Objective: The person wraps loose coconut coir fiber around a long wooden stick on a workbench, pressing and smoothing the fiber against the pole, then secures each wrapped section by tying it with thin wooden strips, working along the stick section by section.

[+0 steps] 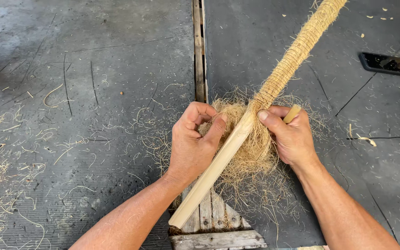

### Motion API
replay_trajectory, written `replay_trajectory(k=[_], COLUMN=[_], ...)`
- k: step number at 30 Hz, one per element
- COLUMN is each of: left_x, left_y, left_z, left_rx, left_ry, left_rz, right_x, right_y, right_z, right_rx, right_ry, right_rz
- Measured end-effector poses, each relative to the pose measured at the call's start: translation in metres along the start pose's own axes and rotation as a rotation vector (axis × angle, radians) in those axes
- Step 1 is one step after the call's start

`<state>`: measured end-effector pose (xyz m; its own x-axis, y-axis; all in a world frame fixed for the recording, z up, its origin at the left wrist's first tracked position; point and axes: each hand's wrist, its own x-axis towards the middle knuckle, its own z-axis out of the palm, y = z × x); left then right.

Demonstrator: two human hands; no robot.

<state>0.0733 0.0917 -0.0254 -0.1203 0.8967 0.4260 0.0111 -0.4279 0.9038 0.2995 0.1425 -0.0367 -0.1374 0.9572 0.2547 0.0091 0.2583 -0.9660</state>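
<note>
Dark rubber mats (84, 92) are covering the desk where we are bracing a pole (218, 157). Our left hand (193, 143) is pinching loose fibre (251, 153) against it; our right hand (292, 136), fingers closed, is pressing down, gripping a small stick (292, 113).

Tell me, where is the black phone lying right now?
The black phone lies flat on the dark mat at the upper right of the head view, right of the fibre-wrapped stick.
</note>
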Motion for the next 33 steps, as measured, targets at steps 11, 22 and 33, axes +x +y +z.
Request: replay_trajectory(k=[11,22,33], left_x=[0.001,0.005,0.002], left_y=[-0.001,0.008,0.024], left_z=[-0.001,-0.010,-0.014], left_rx=[-0.016,0.044,-0.223], left_ry=[-0.030,-0.020,-0.245], left_rz=[-0.106,0.075,-0.085], right_x=[-0.006,-0.013,-0.019], right_y=[-0.009,-0.012,-0.020], right_z=[0.001,0.011,0.020], right_rx=[0.097,-0.038,-0.109], right_ry=[0.012,0.017,0.039], right_rz=[-0.013,-0.056,-0.083])
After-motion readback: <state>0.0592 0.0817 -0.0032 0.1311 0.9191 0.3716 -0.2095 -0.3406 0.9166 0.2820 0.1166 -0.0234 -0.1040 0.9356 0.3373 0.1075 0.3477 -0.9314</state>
